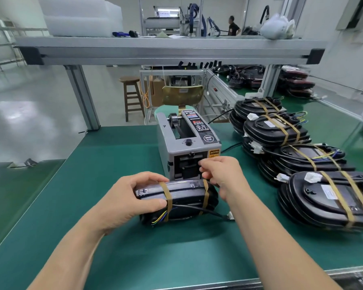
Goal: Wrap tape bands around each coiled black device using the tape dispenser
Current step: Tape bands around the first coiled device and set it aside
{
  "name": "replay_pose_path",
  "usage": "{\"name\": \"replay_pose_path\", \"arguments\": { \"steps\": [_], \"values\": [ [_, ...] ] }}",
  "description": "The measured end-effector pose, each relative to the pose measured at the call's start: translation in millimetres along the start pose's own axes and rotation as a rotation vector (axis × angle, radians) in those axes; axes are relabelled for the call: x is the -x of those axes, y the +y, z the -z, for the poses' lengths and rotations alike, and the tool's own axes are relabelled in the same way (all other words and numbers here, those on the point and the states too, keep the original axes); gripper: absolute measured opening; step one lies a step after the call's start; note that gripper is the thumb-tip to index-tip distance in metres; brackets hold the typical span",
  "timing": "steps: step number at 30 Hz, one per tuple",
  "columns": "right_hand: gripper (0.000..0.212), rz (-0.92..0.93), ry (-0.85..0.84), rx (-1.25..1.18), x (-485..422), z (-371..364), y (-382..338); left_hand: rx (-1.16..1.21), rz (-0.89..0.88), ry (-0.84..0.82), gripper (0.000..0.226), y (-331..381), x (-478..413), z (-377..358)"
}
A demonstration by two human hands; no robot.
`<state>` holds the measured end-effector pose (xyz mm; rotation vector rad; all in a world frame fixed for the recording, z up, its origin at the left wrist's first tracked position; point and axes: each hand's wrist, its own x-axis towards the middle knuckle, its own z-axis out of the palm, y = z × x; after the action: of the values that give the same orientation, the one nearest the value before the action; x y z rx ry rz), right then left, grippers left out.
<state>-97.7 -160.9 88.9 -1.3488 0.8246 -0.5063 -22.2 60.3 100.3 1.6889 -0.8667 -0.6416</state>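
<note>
A black device (184, 197) stands on its edge on the green mat, just in front of the grey tape dispenser (187, 143). Two tan tape bands cross it, one near each end. My left hand (132, 197) grips its left end, thumb pressed on the left band (167, 200). My right hand (220, 174) is at the device's right end, beside the right band (205, 193), with fingers curled in front of the dispenser's outlet. Whether they pinch tape is hidden. Coloured wires and a black cable with a white plug (230, 215) trail from the device.
Stacks of banded black devices (327, 197) fill the mat to the right, reaching back along the bench. An aluminium shelf frame (170, 50) spans overhead. A wooden stool (131, 95) and a chair stand behind the bench. The mat's left and front edges are near.
</note>
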Motion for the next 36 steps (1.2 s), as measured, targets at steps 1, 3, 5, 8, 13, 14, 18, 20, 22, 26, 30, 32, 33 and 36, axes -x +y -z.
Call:
{"name": "replay_pose_path", "arguments": {
  "steps": [1, 3, 5, 8, 13, 14, 18, 20, 22, 26, 30, 32, 33, 36],
  "values": [
    [0.013, -0.026, -0.005, -0.015, 0.5, -1.6, 1.4, 0.000, -0.001, 0.000, 0.041, -0.2, 1.6, 2.2],
    [0.015, -0.039, 0.000, -0.033, 0.6, -3.4, 3.3, 0.006, -0.003, -0.005, 0.040, -0.4, 3.7, 4.0],
    [0.016, -0.038, 0.017, -0.039, -0.2, -4.0, 3.6, 0.006, -0.002, -0.012, 0.039, -1.0, 4.5, 3.6],
    [0.018, -0.039, 0.037, -0.043, 0.7, -6.1, 3.6, 0.007, -0.005, -0.014, 0.038, -1.3, 4.9, 5.1],
    [0.013, -0.066, 0.051, -0.052, 3.4, -9.0, 0.7, 0.005, -0.010, -0.022, 0.037, -1.3, 6.8, 7.8],
    [0.013, -0.074, 0.054, -0.055, 3.8, -9.3, 0.0, 0.000, -0.013, -0.026, 0.037, -1.2, 6.9, 8.0],
    [0.015, -0.109, 0.079, -0.088, 4.8, -12.4, -1.0, -0.017, -0.021, -0.023, 0.038, -1.1, 6.2, 10.3],
    [0.015, -0.123, 0.092, -0.105, 5.6, -14.2, -1.5, -0.018, -0.027, -0.023, 0.037, -0.6, 6.4, 10.2],
    [0.015, -0.129, 0.111, -0.108, 5.5, -16.1, -2.2, -0.039, -0.033, -0.013, 0.036, 0.2, 6.3, 9.5],
    [0.017, -0.114, 0.161, -0.059, 6.5, -20.6, -2.5, -0.129, -0.053, 0.053, 0.034, 0.3, 6.8, 6.7],
    [0.022, -0.076, 0.231, 0.014, 9.4, -25.9, -0.6, -0.258, -0.086, 0.106, 0.036, 0.4, 6.5, 0.0],
    [0.022, -0.065, 0.259, 0.057, 11.0, -27.7, -0.8, -0.315, -0.096, 0.129, 0.037, 0.0, 7.7, -1.8],
    [0.021, -0.061, 0.267, 0.078, 11.8, -28.0, -1.0, -0.344, -0.107, 0.142, 0.036, 0.0, 8.4, -2.5],
    [0.019, -0.059, 0.255, 0.078, 13.4, -26.7, -1.1, -0.587, -0.169, 0.208, 0.039, 2.1, 9.8, -6.0]
  ]
}}
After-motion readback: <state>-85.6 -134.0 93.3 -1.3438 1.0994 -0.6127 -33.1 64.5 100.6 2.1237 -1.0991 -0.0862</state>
